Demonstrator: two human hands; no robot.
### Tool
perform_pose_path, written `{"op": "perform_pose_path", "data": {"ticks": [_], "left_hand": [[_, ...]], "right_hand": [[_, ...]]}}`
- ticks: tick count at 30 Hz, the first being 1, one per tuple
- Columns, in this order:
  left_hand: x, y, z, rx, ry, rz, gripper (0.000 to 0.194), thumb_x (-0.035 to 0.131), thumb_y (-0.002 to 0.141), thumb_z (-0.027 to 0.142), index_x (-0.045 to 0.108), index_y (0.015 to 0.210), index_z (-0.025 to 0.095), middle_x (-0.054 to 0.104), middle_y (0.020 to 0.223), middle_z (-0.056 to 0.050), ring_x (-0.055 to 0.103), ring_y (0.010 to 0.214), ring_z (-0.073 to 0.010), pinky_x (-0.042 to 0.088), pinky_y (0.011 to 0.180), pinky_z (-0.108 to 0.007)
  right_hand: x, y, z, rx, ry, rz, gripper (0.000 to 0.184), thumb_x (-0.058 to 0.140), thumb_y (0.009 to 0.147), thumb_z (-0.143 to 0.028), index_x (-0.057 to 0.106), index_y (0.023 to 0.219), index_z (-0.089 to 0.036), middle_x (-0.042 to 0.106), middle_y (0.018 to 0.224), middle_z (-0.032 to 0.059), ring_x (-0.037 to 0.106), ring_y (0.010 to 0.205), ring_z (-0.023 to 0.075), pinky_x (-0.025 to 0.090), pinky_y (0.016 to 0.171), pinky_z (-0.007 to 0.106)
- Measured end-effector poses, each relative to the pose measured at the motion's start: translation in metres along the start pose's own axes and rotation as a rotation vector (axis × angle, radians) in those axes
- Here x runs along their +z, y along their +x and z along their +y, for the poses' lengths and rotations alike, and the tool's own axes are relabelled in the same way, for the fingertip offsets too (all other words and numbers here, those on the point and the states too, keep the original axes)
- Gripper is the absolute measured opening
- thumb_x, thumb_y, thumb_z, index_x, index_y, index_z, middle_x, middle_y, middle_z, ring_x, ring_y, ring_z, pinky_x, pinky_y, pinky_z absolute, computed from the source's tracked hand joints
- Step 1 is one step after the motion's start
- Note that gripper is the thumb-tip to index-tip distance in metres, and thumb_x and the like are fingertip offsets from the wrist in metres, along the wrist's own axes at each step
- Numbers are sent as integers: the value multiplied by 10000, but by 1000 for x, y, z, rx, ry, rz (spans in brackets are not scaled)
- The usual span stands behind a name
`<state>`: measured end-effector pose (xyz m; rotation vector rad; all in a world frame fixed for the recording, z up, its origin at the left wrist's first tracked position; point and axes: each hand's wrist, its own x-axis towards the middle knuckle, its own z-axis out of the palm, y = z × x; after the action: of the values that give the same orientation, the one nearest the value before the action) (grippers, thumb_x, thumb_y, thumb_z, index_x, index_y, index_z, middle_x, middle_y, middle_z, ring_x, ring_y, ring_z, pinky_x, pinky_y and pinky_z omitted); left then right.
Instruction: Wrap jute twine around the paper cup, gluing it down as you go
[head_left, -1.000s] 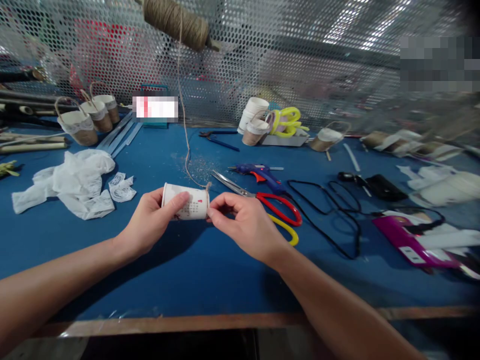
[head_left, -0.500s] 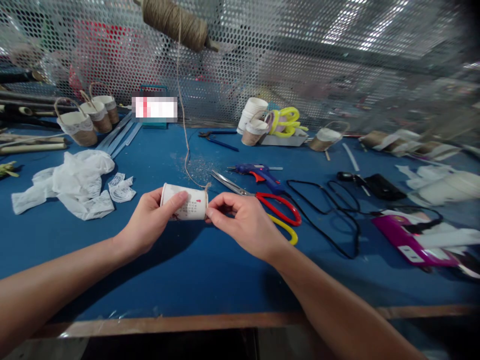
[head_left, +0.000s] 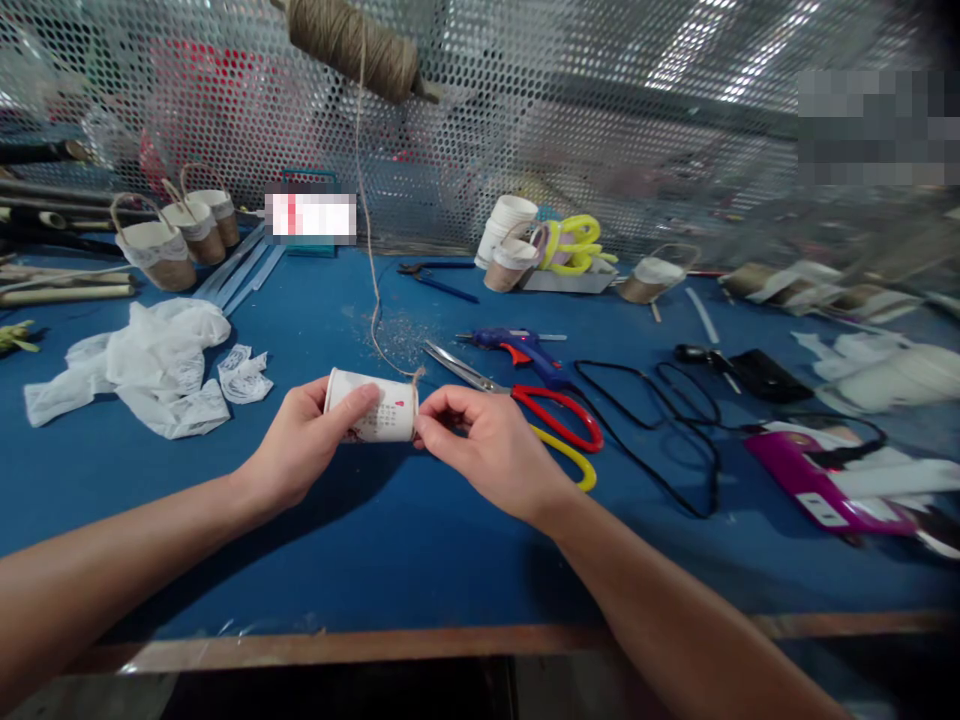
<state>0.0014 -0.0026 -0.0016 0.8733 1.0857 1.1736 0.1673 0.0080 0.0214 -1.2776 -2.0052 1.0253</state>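
Observation:
A white paper cup (head_left: 384,408) with small printed characters and a red mark lies on its side in my left hand (head_left: 319,425). The thumb rests along its wall, with the other fingers behind. Jute twine (head_left: 371,285) comes down from above and meets the cup near its base, at the right end. My right hand (head_left: 491,440) is closed there, thumb and fingertips pinching the twine at the base edge. What lies under the fingertips is partly hidden. Scissors (head_left: 556,415) with red and yellow handles lie just behind the right hand.
A twine spool (head_left: 352,50) hangs above. A blue glue gun (head_left: 517,345), pliers (head_left: 442,282) and a black cord (head_left: 645,400) are on the blue table. White lace (head_left: 142,370) lies left, twine-wrapped cups (head_left: 161,260) behind it. A purple power strip (head_left: 817,480) sits right.
Both hands and the cup have shifted very slightly to the right in the view, as has the background. The grip looks the same.

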Motion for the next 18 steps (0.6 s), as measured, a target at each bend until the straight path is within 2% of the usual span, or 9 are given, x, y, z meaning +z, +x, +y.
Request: {"op": "perform_pose_path", "data": {"ticks": [6, 13, 18], "left_hand": [[-1, -1, 0, 8, 5, 5, 129, 656, 700, 264, 656, 721, 137, 680, 667, 8, 589, 589, -94, 465, 593, -188], [0, 0, 4, -31, 2, 36, 169, 655, 691, 283, 645, 737, 121, 681, 655, -11, 591, 570, -107, 461, 575, -202], [0, 0, 1, -17, -21, 21, 153, 658, 688, 271, 648, 721, 122, 679, 642, -8, 588, 563, -104, 463, 574, -200]], "right_hand": [[2, -1, 1, -7, -10, 23, 90, 506, 738, -183, 571, 681, -156, 620, 644, 11, 566, 596, 121, 446, 547, 242], [-1, 0, 1, -25, 33, -23, 109, 510, 757, -232, 580, 727, -154, 631, 677, 22, 578, 626, 130, 457, 569, 251], [2, 0, 0, -31, -27, 29, 85, 521, 728, -207, 571, 676, -161, 601, 627, 1, 526, 566, 106, 432, 525, 231]]}}
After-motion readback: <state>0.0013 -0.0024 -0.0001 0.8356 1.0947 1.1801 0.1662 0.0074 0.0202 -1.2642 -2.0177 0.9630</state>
